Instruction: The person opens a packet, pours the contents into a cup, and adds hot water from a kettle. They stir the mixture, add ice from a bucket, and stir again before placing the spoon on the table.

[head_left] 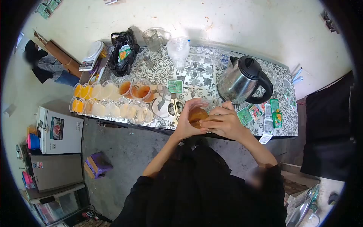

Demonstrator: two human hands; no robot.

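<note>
Patterned counter against a pale wall. Nearest: left hand wrapped round a clear cup of amber drink at the counter's front edge; right hand curled over its rim, fingertips hidden. Beyond: green sachets, rows of filled cups, steel kettle, stacked empty cups, scale, its display unreadable.
</note>
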